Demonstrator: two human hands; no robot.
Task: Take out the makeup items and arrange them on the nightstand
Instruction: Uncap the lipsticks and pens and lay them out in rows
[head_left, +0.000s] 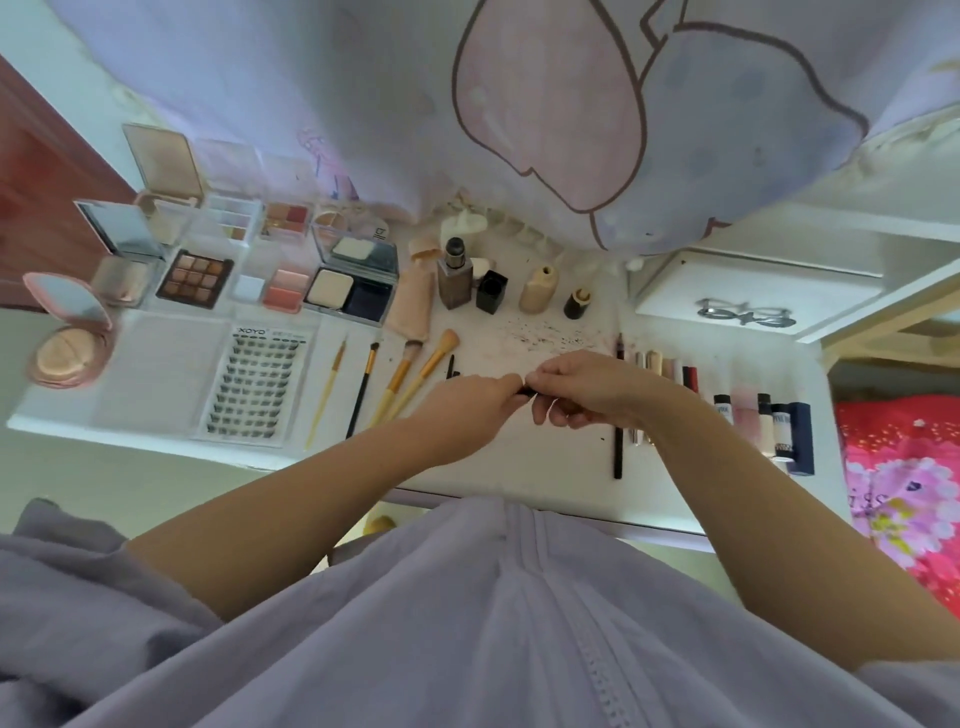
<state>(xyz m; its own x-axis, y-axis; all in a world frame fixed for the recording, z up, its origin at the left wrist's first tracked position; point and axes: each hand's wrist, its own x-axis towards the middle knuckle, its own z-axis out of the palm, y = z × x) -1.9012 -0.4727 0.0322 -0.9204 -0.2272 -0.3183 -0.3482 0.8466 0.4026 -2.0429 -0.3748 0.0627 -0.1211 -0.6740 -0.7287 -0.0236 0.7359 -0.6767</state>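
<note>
Over the middle of the white nightstand (519, 478), my left hand (478, 402) and my right hand (587, 389) meet. Both pinch a small black makeup item (525, 391) between their fingertips; most of it is hidden by the fingers. Left of the hands lie several brushes (410, 374) side by side. At the back left stand open palettes (195, 278) and compacts (348, 291). A lash tray (254, 384) lies at the front left. Small bottles (457, 275) stand at the back middle. Right of my hands lie a dark pencil (618, 441) and lipsticks (675, 371).
A round pink mirror compact (70, 332) sits at the nightstand's left edge. A white box with a bow (748, 296) stands at the back right. A patterned curtain (519, 104) hangs behind. Red floral bedding (904, 467) lies to the right. Dark specks (540, 332) dot the tabletop.
</note>
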